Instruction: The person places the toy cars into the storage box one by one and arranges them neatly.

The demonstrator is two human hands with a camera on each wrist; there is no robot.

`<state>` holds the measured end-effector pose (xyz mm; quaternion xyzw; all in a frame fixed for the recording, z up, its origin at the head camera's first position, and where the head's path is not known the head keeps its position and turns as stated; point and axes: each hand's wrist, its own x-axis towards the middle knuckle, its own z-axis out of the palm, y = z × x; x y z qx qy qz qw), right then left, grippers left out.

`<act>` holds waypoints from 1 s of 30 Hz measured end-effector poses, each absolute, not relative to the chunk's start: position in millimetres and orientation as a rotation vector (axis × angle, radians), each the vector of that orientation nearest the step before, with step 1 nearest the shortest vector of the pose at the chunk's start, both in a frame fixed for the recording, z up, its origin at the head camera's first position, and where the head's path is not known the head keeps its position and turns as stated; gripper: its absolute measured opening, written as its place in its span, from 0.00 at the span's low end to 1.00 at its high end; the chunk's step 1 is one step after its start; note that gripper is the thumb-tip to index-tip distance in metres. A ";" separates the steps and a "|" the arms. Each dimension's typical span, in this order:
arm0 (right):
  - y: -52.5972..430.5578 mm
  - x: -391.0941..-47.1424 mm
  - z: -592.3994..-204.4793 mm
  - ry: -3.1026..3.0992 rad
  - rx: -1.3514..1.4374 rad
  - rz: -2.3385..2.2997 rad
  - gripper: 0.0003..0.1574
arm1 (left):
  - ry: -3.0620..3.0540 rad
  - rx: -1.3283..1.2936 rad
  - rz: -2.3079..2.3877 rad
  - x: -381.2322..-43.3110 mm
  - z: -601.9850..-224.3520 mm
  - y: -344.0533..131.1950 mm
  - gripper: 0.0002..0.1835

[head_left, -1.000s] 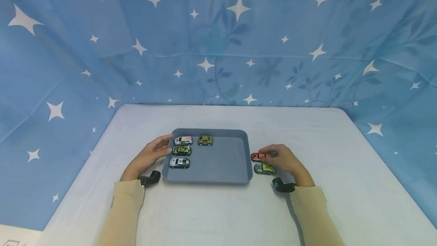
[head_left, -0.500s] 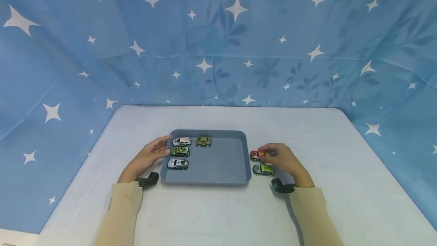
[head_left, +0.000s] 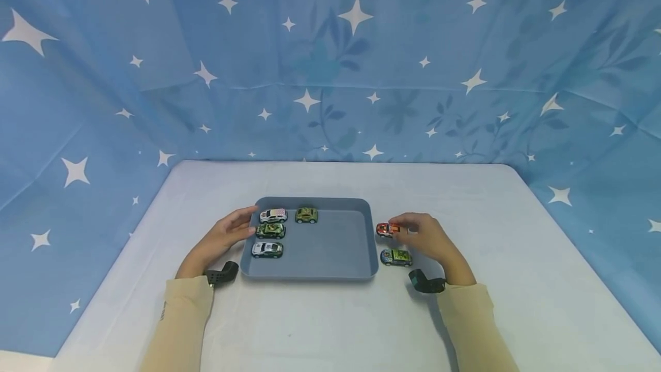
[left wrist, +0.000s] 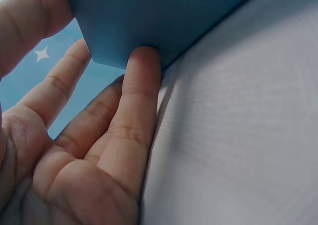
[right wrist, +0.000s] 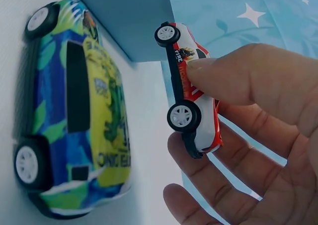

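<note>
In the head view my right hand [head_left: 426, 238] pinches a red and white toy car [head_left: 387, 229] just outside the tray's right wall. The right wrist view shows the thumb on the car's side [right wrist: 185, 81] and fingers behind it, its wheels toward the left. Close by on the table sits a blue and yellow-green toy car [head_left: 396, 257]. My left hand [head_left: 222, 238], fingers fairly straight, touches the left side of the blue-grey tray [head_left: 330, 276]; fingertips meet the tray wall [left wrist: 159, 21] in the left wrist view.
Inside the tray, along its left side, stand a white and pink car [head_left: 273, 215], a green camouflage car [head_left: 271, 231] and a white and green car [head_left: 267, 250]. An olive-green car [head_left: 307, 215] is near the far wall. A starry blue cloth [head_left: 330, 62] hangs behind the table.
My right hand has shifted slightly up and away with the red car, widening the gap to the blue and yellow-green car. The left hand stays at the tray; the view has drifted a little.
</note>
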<state>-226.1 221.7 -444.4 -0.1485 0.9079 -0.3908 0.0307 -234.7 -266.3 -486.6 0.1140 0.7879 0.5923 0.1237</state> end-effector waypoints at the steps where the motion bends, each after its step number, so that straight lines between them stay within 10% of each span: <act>1: 221.1 -225.9 -443.5 2.801 -0.465 -1.205 0.16 | 2.300 0.334 1.727 -234.7 -486.5 -266.6 0.36; 30: 211.2 -217.8 -430.6 2.860 -0.530 -1.160 0.17 | 2.298 0.289 1.722 -235.3 -485.3 -264.8 0.37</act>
